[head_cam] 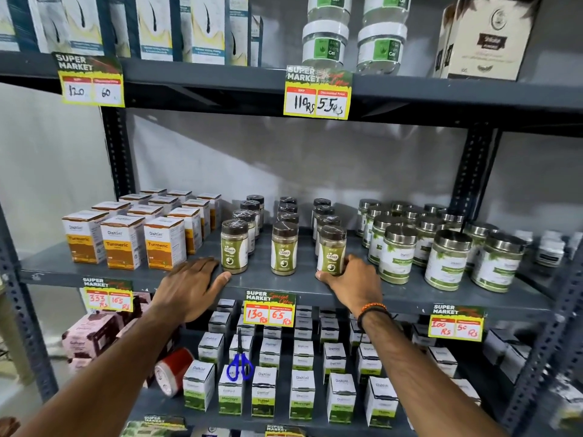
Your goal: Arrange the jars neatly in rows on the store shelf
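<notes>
Right hand (350, 280) wraps the brown-lidded green-label plastic jar (331, 250); left hand (192, 283) flat, empty. Slide jar level with front neighbours.

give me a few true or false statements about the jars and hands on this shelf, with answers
1. The brown-lidded jars stand in three rows running front to back. True.
2. The right hand touches the front jar of the right row. True.
3. The left hand holds a jar lifted off the shelf. False: it lies flat on the shelf edge, thumb beside the front jar of the left row.
4. Blue scissors lie on the boxes one shelf below. True.
5. The orange turmeric boxes stand right of the jars. False: they stand to the left.
6. The silver-lidded jars stand left of the brown-lidded ones. False: they stand to the right.
</notes>
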A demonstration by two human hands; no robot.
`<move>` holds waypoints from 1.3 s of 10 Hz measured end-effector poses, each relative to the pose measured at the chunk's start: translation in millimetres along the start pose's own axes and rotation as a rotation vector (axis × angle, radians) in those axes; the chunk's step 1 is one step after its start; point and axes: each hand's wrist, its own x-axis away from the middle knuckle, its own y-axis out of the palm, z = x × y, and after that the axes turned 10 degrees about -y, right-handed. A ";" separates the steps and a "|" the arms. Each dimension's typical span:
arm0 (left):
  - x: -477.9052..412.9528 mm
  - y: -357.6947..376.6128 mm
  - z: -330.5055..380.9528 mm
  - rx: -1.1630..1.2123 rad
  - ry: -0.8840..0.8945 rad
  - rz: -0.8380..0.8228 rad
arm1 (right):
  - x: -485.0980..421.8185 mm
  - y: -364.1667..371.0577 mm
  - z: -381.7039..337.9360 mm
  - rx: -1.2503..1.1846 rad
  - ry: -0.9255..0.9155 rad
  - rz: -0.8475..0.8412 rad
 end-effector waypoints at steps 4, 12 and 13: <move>0.7 0.0 -1.3 0.000 0.004 0.010 | -2.6 4.5 0.6 0.013 0.024 0.020; 3.1 -2.1 -0.7 0.007 0.002 -0.011 | -1.5 9.4 6.5 0.068 -0.036 -0.022; 3.2 -4.5 -0.3 0.067 0.000 -0.040 | -4.1 3.5 12.8 0.002 -0.001 -0.024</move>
